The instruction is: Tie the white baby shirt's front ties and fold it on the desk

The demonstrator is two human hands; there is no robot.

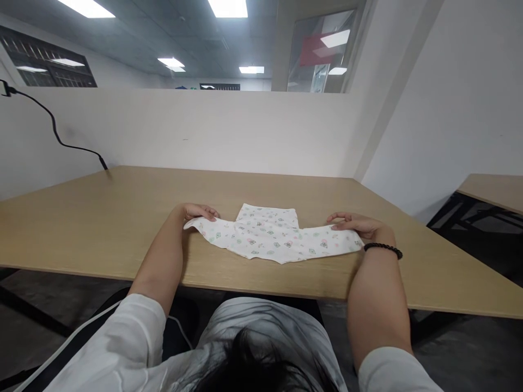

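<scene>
A small white baby shirt (269, 237) with a print of little green, pink and grey figures lies spread on the table, its sleeves out to both sides and its body pointing away from me. My left hand (200, 211) is at the left sleeve, thumb on the cloth and fingers bent close to it; that sleeve's end is slightly raised. Over the right sleeve rests my right hand (357, 223), thumb touching the fabric and fingers stretched out with a gap between. A dark beaded bracelet (383, 250) circles my right wrist.
The wooden table (163, 188) meets a low white partition (229, 130) at the back. A black cable or thin stand (61, 142) rises at the left edge. Another table (496, 190) stands to the right beside the wall.
</scene>
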